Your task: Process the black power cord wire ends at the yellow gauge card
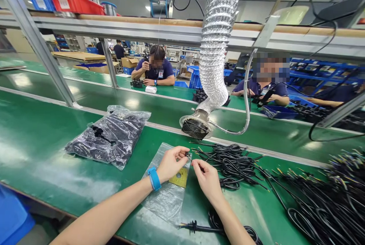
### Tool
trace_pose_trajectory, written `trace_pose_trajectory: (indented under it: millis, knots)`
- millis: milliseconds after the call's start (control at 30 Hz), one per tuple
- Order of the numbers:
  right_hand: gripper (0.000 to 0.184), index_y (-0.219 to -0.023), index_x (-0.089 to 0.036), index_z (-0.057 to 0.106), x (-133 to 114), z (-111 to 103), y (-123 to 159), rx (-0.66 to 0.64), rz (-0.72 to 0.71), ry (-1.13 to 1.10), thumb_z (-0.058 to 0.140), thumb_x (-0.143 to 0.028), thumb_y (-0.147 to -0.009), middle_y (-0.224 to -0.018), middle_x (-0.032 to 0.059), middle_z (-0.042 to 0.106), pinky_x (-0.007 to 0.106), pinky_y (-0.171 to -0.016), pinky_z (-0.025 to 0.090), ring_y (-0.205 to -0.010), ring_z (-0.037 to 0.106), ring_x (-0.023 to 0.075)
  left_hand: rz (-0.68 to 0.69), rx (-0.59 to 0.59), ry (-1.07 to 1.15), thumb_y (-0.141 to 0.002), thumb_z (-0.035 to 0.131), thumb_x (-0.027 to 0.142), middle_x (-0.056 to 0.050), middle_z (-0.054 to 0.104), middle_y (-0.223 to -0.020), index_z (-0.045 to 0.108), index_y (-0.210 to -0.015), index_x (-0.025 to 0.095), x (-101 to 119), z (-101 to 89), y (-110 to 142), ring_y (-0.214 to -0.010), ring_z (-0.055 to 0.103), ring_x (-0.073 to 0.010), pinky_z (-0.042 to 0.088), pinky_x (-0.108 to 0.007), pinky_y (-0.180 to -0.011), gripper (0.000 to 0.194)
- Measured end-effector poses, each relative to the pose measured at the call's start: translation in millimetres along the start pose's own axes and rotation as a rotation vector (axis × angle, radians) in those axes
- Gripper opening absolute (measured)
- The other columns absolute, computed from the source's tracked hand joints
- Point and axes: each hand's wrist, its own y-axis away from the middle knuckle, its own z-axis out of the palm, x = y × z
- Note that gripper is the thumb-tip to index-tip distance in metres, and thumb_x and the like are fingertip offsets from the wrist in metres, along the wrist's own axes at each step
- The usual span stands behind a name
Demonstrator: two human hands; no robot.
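My left hand (173, 163), with a blue band at its wrist, pinches a small black part (187, 154) between thumb and fingers. Close on its right, my right hand (207, 179) has its thumb and forefinger pressed together beside that part. Whatever lies between those fingertips is too small to name. Below the hands, a yellow square pad (181, 179) with a dark round spot rests on a clear plastic bag (167, 201). Near my right forearm lies a black cable (203, 229) with bare wire ends and a ringed collar. Coiled black cables (232, 161) are heaped just beyond my right hand.
A foil duct (216, 43) hangs down to a round fan inlet (195, 129) beyond my hands. A bag of black parts (110, 136) lies left on the green bench (94, 188). More cables (322, 199) fill the right side. Co-workers (159, 66) sit opposite.
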Motion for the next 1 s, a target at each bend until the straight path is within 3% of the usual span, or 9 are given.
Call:
trace_pose_trajectory:
  millis: [267,567,767,1000]
  knots:
    - [0.033,-0.079,-0.019,0.072,1.3,2.0,2.7,0.011,-0.039,0.054,0.047,-0.036,-0.091,-0.074,0.0050,0.073,0.023,-0.059,0.050,-0.064,0.067,0.0171,-0.037,0.008,0.030,-0.077,0.065,0.040,-0.008,0.072,-0.085,0.070,-0.094,0.014,-0.1,-1.4,1.0,-0.074,0.066,-0.0187,0.053,-0.031,-0.071,0.031]
    - [0.032,-0.076,-0.019,0.072,-1.4,3.0,4.9,0.029,-0.073,0.123,0.046,-0.031,-0.092,-0.071,0.0040,0.072,0.022,-0.056,0.047,-0.060,0.065,0.0152,-0.029,0.012,-0.026,-0.075,0.064,0.035,-0.006,0.072,-0.083,0.070,-0.087,0.016,-1.1,-1.1,-0.1,-0.074,0.066,-0.0186,0.053,-0.031,-0.069,0.024]
    - [0.032,-0.076,-0.019,0.071,-4.4,1.6,4.4,0.054,-0.070,0.118,0.046,-0.031,-0.092,-0.068,0.0032,0.070,0.022,-0.054,0.045,-0.058,0.064,0.0149,0.208,-0.002,-0.263,-0.085,0.054,0.026,-0.004,0.071,-0.089,0.068,-0.087,0.019,4.7,-2.3,5.0,-0.084,0.066,-0.0186,0.053,-0.029,-0.074,0.016]
    - [0.033,-0.077,-0.019,0.070,-3.5,1.6,6.3,0.069,-0.108,0.155,0.045,-0.032,-0.093,-0.066,0.0028,0.067,0.023,-0.052,0.042,-0.054,0.059,0.0137,0.481,-0.063,-0.514,-0.093,0.044,0.017,-0.006,0.069,-0.097,0.065,-0.098,0.021,-4.8,-4.2,8.2,-0.091,0.065,-0.0181,0.054,-0.032,-0.082,0.022]
